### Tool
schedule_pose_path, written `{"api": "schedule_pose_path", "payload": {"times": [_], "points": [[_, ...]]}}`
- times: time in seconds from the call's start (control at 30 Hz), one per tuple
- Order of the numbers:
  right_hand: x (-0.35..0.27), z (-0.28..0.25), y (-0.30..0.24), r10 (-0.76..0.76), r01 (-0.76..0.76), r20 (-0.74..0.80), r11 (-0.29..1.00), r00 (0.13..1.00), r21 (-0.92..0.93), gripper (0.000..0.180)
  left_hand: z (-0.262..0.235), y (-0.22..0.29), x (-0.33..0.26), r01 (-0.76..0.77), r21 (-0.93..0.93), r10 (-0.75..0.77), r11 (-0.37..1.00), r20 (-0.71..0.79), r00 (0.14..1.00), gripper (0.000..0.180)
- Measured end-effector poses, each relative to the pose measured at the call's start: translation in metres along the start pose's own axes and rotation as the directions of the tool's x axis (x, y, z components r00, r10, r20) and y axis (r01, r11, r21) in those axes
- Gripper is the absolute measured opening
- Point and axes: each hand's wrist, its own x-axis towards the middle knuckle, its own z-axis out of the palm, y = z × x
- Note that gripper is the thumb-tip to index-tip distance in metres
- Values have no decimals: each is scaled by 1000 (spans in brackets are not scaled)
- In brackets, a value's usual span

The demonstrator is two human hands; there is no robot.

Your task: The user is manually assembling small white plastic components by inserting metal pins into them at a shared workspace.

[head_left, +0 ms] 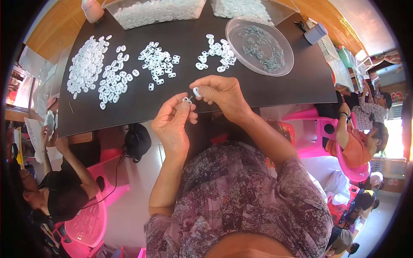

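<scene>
Figure: view from the head camera over a dark work surface (275, 92). The left hand (172, 122) is closed in a fingertip pinch on a small white clip with a thin metal piece (187, 99) projecting from it toward the right. The right hand (221, 94) is likewise closed, thumb and forefinger gripping a small white oval part (196, 91). The two pieces sit just beside each other above the near edge of the surface, nearly touching; whether they are already engaged is too small to tell.

On the surface beyond the hands lie loose white parts in several groups: a dense heap at far left (86, 64), a spread beside it (114, 81), a middle cluster (158, 63) and a smaller cluster right of centre (216, 53). A clear round dish (234, 28) at far right holds thin greyish metal pieces. Two clear tubs of white parts (159, 12) stand along the far edge.

Judged from the grip, the step in hand is the mating of the two pieces. The next move appears to call for fine alignment of the metal tip with the oval part, then a short, steady push with both pinches held firm.

Other people sit on pink chairs (92, 215) at left and right.
</scene>
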Motion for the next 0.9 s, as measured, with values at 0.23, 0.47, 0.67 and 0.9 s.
{"api": "schedule_pose_path", "payload": {"times": [0.23, 0.47, 0.67, 0.9], "points": [[0, 0, -2, 5, -5, -9, 1000, 1000, 10, 16, 4, 1, -3, -9, 37, 10, 999, -7, 1000, 21], [1, -1, 3, 11, -11, 4, 1000, 1000, 3, 16, 4, -2, -3, -9, 82, 11, 997, -22, 1000, 16], [0, 2, 3, -59, 59, -9, 997, 998, -42, 15, 4, -6, -3, -9, 128, 14, 992, -40, 999, 15], [2, 2, 5, -74, 72, -17, 993, 997, -93, 15, 4, -6, -3, -18, 142, 24, 990, -38, 999, 14]]}}
